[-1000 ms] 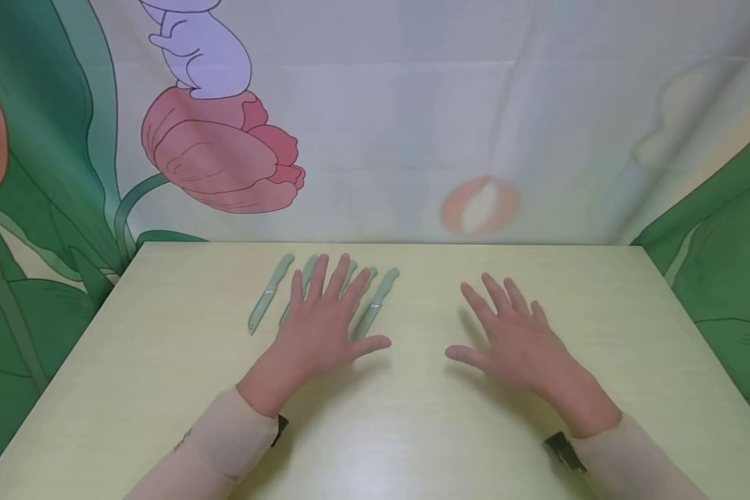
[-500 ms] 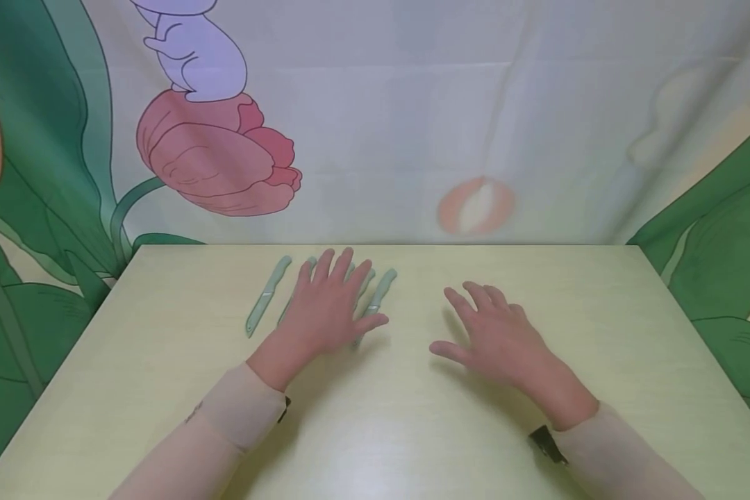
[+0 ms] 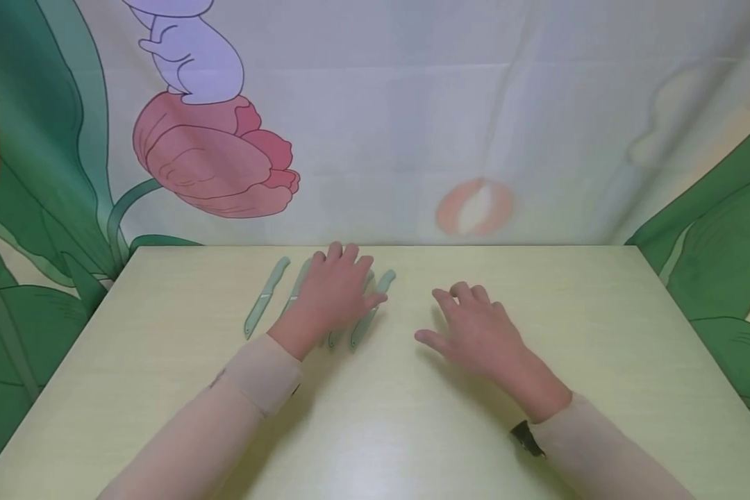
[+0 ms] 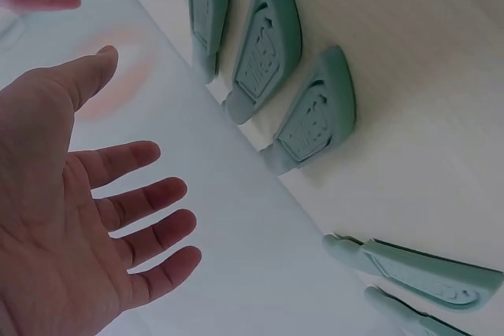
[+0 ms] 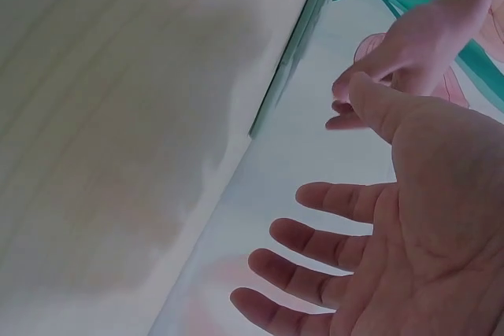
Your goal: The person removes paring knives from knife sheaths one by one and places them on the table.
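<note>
Fingers parted and loosely bent, a person's left hand (image 3: 334, 290) hovers with nothing in its hold above a row of five green knives (image 3: 265, 298) lying side by side toward the far edge of a pale table (image 3: 375, 430), while the right hand (image 3: 480, 328), also loosely spread and gripping nothing, hangs to the row's right. Lettered green covers (image 4: 317, 120) encase the blade ends, their insides hidden; beyond stands a cloth backdrop (image 3: 362, 125) printed with flowers.

Matt plastic-looking knives (image 4: 266, 46), smooth, faintly glossy tabletop (image 3: 375, 430), creased cloth backdrop (image 3: 375, 125)
</note>
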`<state>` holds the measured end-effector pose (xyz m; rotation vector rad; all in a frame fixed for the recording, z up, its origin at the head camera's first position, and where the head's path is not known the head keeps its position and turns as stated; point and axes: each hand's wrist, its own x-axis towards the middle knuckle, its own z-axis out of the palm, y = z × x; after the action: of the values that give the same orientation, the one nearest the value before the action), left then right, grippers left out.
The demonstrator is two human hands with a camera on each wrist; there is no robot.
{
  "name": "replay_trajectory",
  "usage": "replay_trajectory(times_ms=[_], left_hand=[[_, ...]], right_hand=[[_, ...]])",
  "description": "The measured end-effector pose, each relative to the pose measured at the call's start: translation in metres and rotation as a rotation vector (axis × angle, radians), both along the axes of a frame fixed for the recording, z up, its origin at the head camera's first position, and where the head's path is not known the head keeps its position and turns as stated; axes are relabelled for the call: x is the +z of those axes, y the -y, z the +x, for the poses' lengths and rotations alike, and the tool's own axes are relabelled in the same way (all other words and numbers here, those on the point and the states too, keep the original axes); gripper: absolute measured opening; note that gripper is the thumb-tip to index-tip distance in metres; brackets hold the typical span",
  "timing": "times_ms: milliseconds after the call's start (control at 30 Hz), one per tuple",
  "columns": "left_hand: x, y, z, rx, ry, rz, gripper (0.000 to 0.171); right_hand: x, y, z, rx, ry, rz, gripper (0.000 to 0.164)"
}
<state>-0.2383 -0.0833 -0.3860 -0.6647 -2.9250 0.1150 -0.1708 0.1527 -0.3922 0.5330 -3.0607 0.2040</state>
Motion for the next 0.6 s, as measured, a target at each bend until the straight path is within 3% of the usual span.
replay_trajectory(times_ms=[400, 600], left_hand=[[-0.004, -0.018, -0.029, 0.010, 0.051, -0.040, 0.048], [-0.010, -0.027, -0.043, 0.018, 0.088, -0.002, 0.041]], right_hand=[[-0.004, 0.024, -0.005, -0.024, 0.005, 0.014, 0.068], [-0.007, 0.034, -0.007, -0.039, 0.036, 0.024, 0.066]])
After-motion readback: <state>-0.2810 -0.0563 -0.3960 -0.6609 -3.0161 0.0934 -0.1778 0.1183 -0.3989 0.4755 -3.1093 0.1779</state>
